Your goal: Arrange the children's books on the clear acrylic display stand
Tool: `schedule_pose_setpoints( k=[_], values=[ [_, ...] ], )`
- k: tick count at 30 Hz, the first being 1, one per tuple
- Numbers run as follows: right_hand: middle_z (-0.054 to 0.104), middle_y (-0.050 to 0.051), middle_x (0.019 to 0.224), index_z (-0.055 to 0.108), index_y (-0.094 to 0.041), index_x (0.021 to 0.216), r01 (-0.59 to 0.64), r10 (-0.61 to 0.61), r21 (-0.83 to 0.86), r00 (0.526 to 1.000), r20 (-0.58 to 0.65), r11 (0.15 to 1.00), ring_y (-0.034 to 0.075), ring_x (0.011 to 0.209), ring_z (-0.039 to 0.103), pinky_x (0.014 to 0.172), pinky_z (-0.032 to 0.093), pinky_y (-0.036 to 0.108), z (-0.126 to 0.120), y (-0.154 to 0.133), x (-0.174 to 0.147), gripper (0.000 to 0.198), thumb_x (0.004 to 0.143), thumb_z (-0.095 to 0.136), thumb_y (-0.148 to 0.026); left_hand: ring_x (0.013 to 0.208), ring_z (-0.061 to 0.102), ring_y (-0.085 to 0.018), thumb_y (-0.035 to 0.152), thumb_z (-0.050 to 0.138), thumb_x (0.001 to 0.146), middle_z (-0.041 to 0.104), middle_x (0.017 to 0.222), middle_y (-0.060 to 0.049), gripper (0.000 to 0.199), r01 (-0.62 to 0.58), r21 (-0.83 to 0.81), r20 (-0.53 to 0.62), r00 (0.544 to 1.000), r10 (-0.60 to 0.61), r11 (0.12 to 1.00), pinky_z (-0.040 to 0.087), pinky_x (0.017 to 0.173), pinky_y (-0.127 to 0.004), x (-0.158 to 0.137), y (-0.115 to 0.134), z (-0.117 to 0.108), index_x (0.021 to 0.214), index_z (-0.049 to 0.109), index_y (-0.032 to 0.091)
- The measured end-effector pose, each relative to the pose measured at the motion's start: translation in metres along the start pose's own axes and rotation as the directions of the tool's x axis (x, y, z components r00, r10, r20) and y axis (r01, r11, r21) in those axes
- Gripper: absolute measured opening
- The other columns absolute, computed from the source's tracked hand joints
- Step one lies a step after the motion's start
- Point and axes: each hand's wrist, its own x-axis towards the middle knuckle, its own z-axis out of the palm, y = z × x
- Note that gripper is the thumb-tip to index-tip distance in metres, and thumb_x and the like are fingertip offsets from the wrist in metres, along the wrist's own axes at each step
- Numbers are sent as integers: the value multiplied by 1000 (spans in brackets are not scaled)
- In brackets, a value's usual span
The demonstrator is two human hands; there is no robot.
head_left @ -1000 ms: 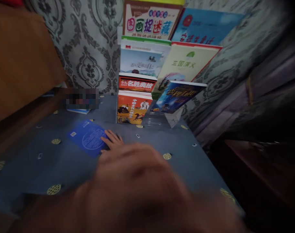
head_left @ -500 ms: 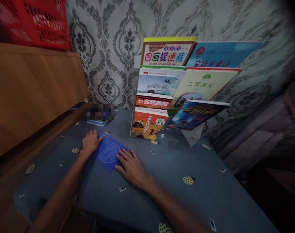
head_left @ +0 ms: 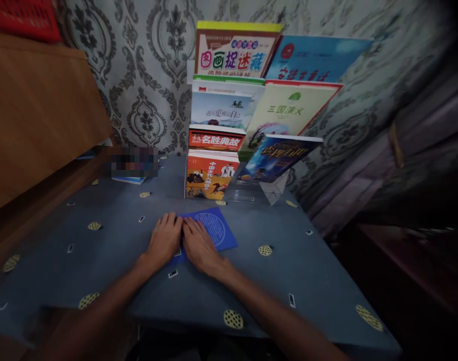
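A thin blue book, with lines of white text inside a white circle on its cover, lies on the cloth-covered table. My left hand is at its left end, fingers together and curled down over the edge; the fingertips are partly hidden. My right hand rests right beside it, its fingers stretched out and pressed on the cover. The fingertips of both hands nearly meet. Between the wrists a small part of the book's lower left corner shows.
A clear display stand behind the book holds several upright children's books, among them an orange one and a dark blue one. More books lie at the back left, partly blurred out. A wooden cabinet stands left; a curtain hangs right.
The blue book has turned and shifted right, nearer the stand. Both hands have come together at its left end. The view has swung to the right and down.
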Motion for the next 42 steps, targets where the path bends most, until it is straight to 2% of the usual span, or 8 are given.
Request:
schedule_pose_setpoints(
  k=[4,11,17,23,28,33,38,42],
  values=[
    [45,20,154,45,-5,148,-4,6,-18,998,64,1000,26,150,33,123,26,46,-2,12,16,52,99,43,-22,118,58,-28,11,36,97,62,130,-16,42,-39,-39,-96,995,35,998,47,99,-45,1,-1,18,137,50,12],
    [34,20,161,37,-2,153,-231,241,-108,966,90,967,29,152,27,124,22,48,-29,57,3,64,103,38,-43,126,57,-27,16,34,101,60,140,-16,40,-79,-79,-203,977,62,994,45,107,-45,0,-10,34,135,55,12],
    [31,19,162,36,-3,154,-281,294,-160,954,64,946,28,153,25,124,22,47,-34,64,-30,68,102,34,-48,137,52,-26,20,35,102,56,147,-14,41,-112,-60,-206,974,98,992,42,113,-47,3,-14,41,138,55,14],
    [35,20,160,38,-3,153,-263,268,-202,964,-3,944,29,152,28,123,26,48,-20,60,-53,70,102,32,-51,146,40,-29,46,41,102,45,155,-18,55,-226,-91,-158,965,210,970,36,117,-54,5,10,41,146,47,14],
    [37,20,159,40,-5,152,-209,205,-226,978,-41,952,30,150,31,121,30,50,-10,66,-61,69,102,30,-51,152,28,-29,63,39,97,36,160,-18,73,-371,-219,-47,928,370,902,24,122,-59,-3,34,32,153,35,16],
    [37,20,159,42,-6,152,-214,212,-203,977,-29,955,31,150,31,121,29,52,-13,63,-66,69,101,37,-52,154,18,-37,60,44,97,31,163,-15,71,-268,-268,125,943,310,925,17,116,-75,-6,31,9,155,32,21],
    [37,20,158,43,-9,152,-218,215,-178,976,-35,960,32,150,31,121,29,54,-22,54,-71,70,100,40,-55,151,20,-46,49,54,94,27,165,-17,69,-221,-254,302,906,295,942,26,111,-75,-2,25,-22,155,35,24],
    [37,22,158,42,-4,151,-235,241,-184,971,11,954,33,150,31,122,28,53,-30,46,-75,73,100,42,-55,147,28,-48,38,63,88,29,163,-22,74,-225,-197,415,863,289,954,38,109,-67,4,31,-42,154,35,19]
  ],
)
